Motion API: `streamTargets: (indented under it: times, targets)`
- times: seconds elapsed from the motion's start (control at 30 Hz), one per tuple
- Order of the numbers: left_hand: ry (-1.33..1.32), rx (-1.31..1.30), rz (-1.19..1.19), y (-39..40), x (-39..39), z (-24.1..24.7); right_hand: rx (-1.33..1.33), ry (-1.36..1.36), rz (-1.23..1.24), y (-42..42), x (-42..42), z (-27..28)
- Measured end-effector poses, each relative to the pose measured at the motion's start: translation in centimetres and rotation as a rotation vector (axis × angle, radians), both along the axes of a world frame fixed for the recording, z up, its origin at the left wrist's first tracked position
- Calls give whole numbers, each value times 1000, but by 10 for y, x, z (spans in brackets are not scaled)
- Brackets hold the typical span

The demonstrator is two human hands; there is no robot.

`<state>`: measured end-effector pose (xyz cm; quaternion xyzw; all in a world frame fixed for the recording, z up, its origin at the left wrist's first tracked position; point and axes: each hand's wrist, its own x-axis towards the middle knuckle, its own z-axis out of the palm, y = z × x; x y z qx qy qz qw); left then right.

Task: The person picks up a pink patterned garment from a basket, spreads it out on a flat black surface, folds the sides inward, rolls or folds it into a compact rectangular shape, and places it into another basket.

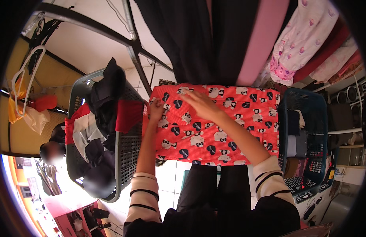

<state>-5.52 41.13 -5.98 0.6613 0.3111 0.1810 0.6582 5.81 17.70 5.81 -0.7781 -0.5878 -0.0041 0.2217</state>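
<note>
A red cloth garment (209, 127) printed with white cat faces and dark hearts lies spread over a surface in front of me. At its upper left corner my left hand (157, 110) has curled fingers on the cloth's edge; whether it pinches the fabric is hard to tell. My right hand (200, 103) rests flat on the upper part of the garment, fingers extended to the upper left, holding nothing. A patterned dark edge of another cloth shows beneath the red one at its upper border.
At left stands a grey plastic laundry basket (119, 166) heaped with dark, red and white clothes. On the right, a dark blue-green basket (320, 124) holds folded clothes. Trousers (197, 44) and other garments hang beyond the surface, near a metal frame (137, 46). White hangers (30, 71) hang far left.
</note>
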Motion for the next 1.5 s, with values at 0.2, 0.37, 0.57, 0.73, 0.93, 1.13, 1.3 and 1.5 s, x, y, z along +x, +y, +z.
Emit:
streamTargets:
  times: [0.2,0.37,0.57,0.73,0.93,1.13,1.3,1.5]
  targets:
    - [-18,139,7,-17,4,15,-238,-338,51,71,-14,-32]
    - [57,156,86,-12,4,12,-97,-484,178,37,-20,33]
    - [-12,77,104,5,6,-15,67,25,43,-28,-49,87]
    - [67,130,49,5,10,-3,108,1118,-147,-78,-52,85]
    - [134,-190,-5,5,6,23,-383,249,-143,-106,-34,21]
    - [-7,-414,9,0,5,43,-354,76,-78,-104,-47,7]
    - [-66,-459,21,4,4,45,-250,0,26,-114,-78,1]
    - [8,-474,32,-15,6,44,-59,-5,-110,-106,-77,-28]
